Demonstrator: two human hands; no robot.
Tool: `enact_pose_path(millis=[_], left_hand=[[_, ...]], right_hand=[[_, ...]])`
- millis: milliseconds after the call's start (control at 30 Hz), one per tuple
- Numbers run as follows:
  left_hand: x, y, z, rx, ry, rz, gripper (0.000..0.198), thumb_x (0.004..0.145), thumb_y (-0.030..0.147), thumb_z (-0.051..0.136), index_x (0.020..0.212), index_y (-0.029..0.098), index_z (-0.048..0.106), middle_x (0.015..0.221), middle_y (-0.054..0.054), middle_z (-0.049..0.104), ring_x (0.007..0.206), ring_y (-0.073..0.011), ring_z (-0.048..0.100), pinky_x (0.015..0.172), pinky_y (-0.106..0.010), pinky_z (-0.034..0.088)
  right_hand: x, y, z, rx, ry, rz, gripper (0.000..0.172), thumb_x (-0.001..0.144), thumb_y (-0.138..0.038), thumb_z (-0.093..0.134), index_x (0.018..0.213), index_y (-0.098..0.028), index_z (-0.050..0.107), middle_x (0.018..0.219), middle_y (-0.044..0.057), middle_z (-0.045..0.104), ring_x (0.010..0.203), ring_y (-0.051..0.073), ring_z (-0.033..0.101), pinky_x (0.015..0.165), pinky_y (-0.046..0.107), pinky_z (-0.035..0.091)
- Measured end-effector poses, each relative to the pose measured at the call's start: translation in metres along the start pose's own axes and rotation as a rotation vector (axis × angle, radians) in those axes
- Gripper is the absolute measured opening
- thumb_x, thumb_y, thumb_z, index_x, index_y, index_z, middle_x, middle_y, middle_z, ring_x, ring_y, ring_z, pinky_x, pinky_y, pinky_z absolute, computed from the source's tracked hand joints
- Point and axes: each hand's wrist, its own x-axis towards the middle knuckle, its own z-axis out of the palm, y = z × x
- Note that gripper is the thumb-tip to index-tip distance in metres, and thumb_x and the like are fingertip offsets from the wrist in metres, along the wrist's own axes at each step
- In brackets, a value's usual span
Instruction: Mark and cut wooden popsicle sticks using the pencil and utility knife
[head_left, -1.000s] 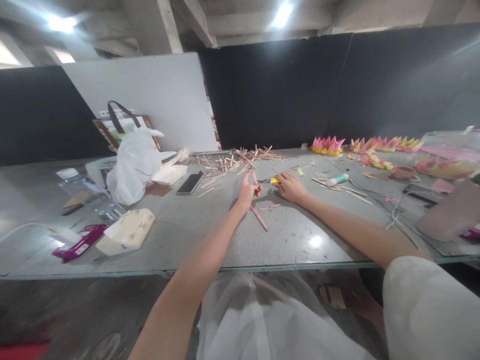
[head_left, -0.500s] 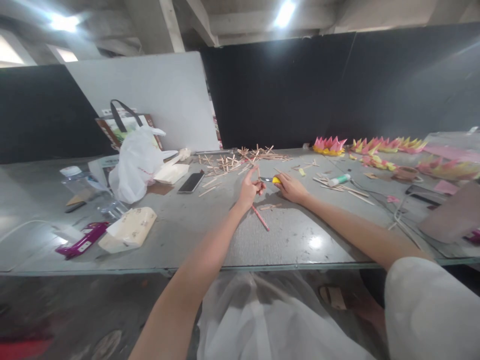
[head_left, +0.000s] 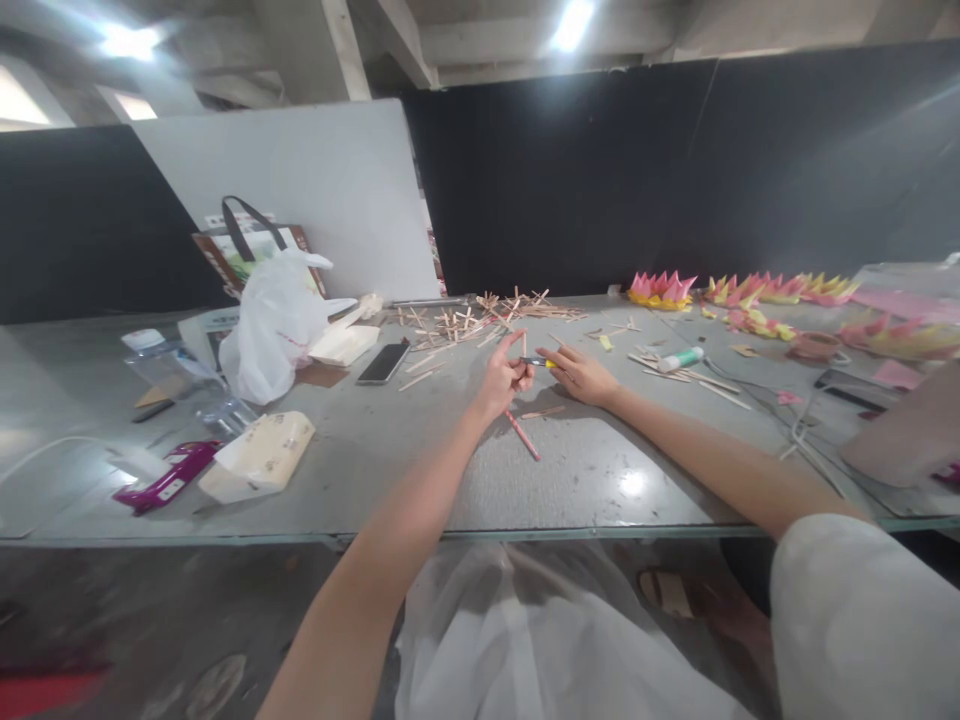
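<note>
My left hand (head_left: 503, 381) is lifted a little off the grey table (head_left: 375, 470), fingers pinched round a thin wooden stick that stands up between them. My right hand (head_left: 581, 375) lies beside it, closed on a small yellow-handled cutter (head_left: 541, 362) whose blade end points at the stick. A pink pencil (head_left: 521, 436) lies on the table just below my left hand. A short wooden stick (head_left: 541, 412) lies under the hands.
A heap of wooden sticks (head_left: 480, 315) lies behind the hands. A black phone (head_left: 382, 364), a white plastic bag (head_left: 270, 325), a tissue pack (head_left: 255, 457) and a purple case (head_left: 161, 479) sit left. Pink-yellow paper flowers (head_left: 660, 290), a glue stick (head_left: 680, 359) and cables sit right.
My left hand has risen and turned, bringing the stick upright. My right hand has drawn the cutter up against it; the two hands now meet.
</note>
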Motion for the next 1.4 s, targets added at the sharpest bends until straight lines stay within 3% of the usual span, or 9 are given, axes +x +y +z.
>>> enact_pose_path(millis=[367, 667, 1133, 1400], left_hand=[[0.0003, -0.0027, -0.0064, 0.052, -0.061, -0.01, 0.098, 0.078, 0.013, 0.066, 0.167, 0.022, 0.025, 0.067, 0.004, 0.067, 0.045, -0.008, 0.052, 0.053, -0.021, 0.036], [0.0022, -0.0059, -0.008, 0.066, -0.093, 0.005, 0.098, 0.08, 0.012, 0.063, 0.168, 0.019, 0.021, 0.067, 0.004, 0.068, 0.044, -0.0084, 0.053, 0.053, -0.021, 0.038], [0.0025, -0.0066, -0.0074, 0.079, -0.09, -0.002, 0.098, 0.083, 0.01, 0.062, 0.169, 0.023, 0.016, 0.075, 0.002, 0.071, 0.055, -0.0109, 0.062, 0.06, -0.023, 0.044], [0.0017, -0.0081, -0.0085, 0.083, -0.125, 0.0, 0.096, 0.089, 0.018, 0.068, 0.168, 0.022, 0.012, 0.074, 0.002, 0.071, 0.053, -0.0112, 0.062, 0.058, -0.022, 0.043]], right_hand=[[0.0002, -0.0015, -0.0009, -0.056, 0.037, -0.015, 0.056, 0.112, -0.044, 0.026, 0.162, -0.023, 0.044, 0.108, 0.013, 0.061, 0.106, 0.029, 0.06, 0.098, 0.043, 0.051], [0.0001, 0.0037, 0.0037, -0.136, 0.14, -0.094, 0.055, 0.112, -0.04, 0.031, 0.162, -0.023, 0.044, 0.102, 0.012, 0.06, 0.102, 0.03, 0.058, 0.096, 0.044, 0.052], [0.0003, 0.0054, 0.0057, -0.18, 0.14, -0.047, 0.054, 0.112, -0.04, 0.032, 0.162, -0.023, 0.045, 0.106, 0.014, 0.061, 0.102, 0.03, 0.057, 0.094, 0.044, 0.049], [0.0001, 0.0028, 0.0037, -0.176, 0.131, -0.036, 0.055, 0.112, -0.041, 0.031, 0.161, -0.022, 0.046, 0.106, 0.014, 0.061, 0.102, 0.03, 0.057, 0.093, 0.043, 0.049]])
